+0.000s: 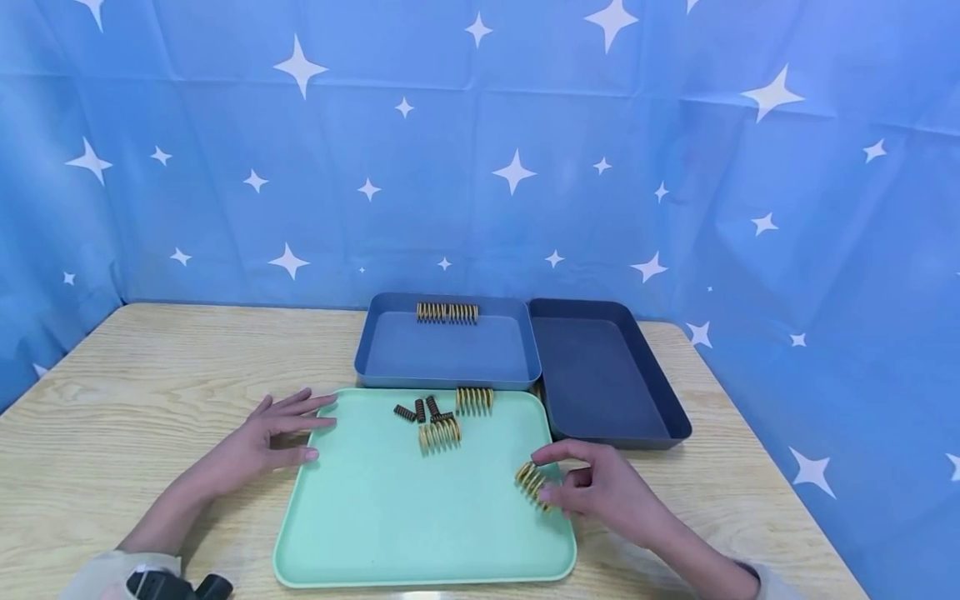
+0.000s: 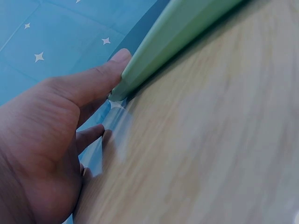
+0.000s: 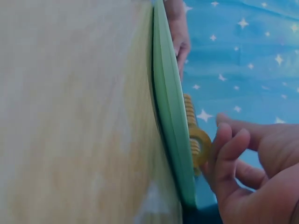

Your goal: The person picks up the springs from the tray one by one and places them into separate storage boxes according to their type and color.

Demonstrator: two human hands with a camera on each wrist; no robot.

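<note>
On the right side of the mint-green tray (image 1: 360,517) lies a yellow coil spring (image 1: 529,478). My right hand (image 1: 607,492) is at this spring, index finger stretched past its far end and thumb overlapping its near part; in the right wrist view the fingertips are right beside the spring's round end (image 3: 202,145). Two more yellow springs, one at the far rim (image 1: 475,400) and one nearer the middle (image 1: 440,435), lie beside several small dark springs (image 1: 420,410). My left hand (image 1: 258,442) has its fingers spread at the tray's left edge, thumb against the rim (image 2: 128,86).
Behind the green tray stands a blue-grey tray (image 1: 442,354) with two yellow springs (image 1: 447,313) end to end along its back. A dark tray (image 1: 600,367) sits at the right. Wooden table (image 1: 112,400) shows around them, and a starry blue curtain (image 1: 420,142) hangs behind.
</note>
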